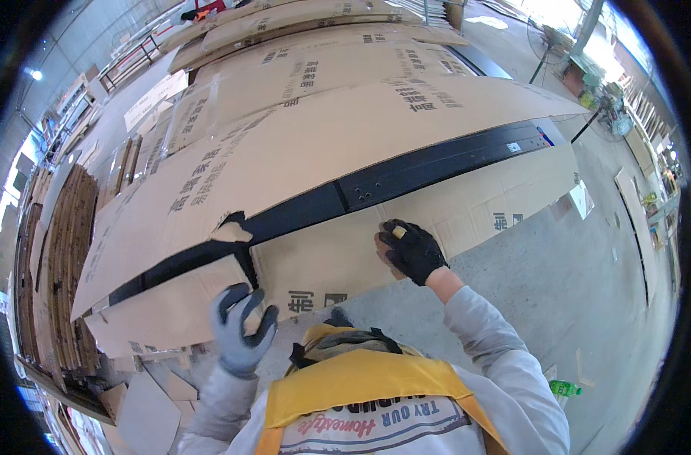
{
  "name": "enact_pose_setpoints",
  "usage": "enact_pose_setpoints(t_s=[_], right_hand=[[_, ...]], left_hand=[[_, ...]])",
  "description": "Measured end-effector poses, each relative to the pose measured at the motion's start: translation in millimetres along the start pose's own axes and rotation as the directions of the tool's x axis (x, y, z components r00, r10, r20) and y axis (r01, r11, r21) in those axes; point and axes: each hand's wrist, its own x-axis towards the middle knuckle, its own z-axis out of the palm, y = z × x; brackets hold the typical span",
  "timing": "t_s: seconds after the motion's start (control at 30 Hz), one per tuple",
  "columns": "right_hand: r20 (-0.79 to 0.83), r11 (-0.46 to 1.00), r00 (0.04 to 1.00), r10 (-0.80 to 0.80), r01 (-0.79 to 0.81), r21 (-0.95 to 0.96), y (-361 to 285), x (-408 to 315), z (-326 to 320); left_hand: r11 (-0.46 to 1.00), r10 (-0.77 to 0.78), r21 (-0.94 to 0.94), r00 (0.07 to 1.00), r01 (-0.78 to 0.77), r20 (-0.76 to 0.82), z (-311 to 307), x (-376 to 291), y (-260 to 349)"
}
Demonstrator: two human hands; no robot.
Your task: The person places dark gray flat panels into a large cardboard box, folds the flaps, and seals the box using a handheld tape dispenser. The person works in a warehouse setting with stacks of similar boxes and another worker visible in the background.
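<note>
A long dark panel (431, 162) shows as a strip between a large cardboard sheet (334, 153) and the cardboard flaps on my side. My left hand (244, 327), in a grey glove with dark fingertips, is raised at the left flap (169, 298), fingers apart and curled. In a black glove, my right hand (412, 250) lies over the right flap (317, 270); a small tan patch shows on it. Brown material shows beside its fingers, but whether they grip it is hidden. A torn cardboard tab (232, 232) stands up where the two flaps part.
More printed cardboard-covered stacks (300, 42) lie beyond. A stack of brown boards (67, 267) stands at left, with loose cardboard offcuts (149, 412) below it. At right are a pedestal fan (613, 114) and a green bottle (565, 388) on the concrete floor (510, 290).
</note>
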Motion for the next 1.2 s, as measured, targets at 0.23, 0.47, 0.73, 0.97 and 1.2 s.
enact_pose_setpoints(t_s=[0.23,0.47,0.73,0.97,1.2], right_hand=[[0.017,0.915,0.966,0.259,-0.250,0.317,-6.5,5.5,-2.1],[-0.029,0.995,0.999,-0.017,0.020,0.097,-0.2,11.8,-6.1],[0.585,0.923,0.757,-0.290,0.059,0.381,-24.7,102.3,-157.0],[0.426,0.927,0.899,-0.105,0.244,-0.285,75.1,284.7,-72.8],[0.352,0.964,0.935,-0.049,0.136,-0.229,164.9,412.6,59.3]], left_hand=[[0.929,0.207,0.234,0.927,-0.286,0.314,-10.6,155.9,-34.9],[0.993,0.102,-0.087,0.928,-0.076,0.359,64.7,150.9,-56.9],[0.990,0.110,-0.112,0.966,-0.086,0.233,120.9,111.7,-83.1],[0.999,-0.036,0.020,0.980,0.040,-0.195,100.4,90.7,-109.2],[0.094,-0.835,0.403,0.293,0.910,-0.466,73.8,20.9,-104.3]])
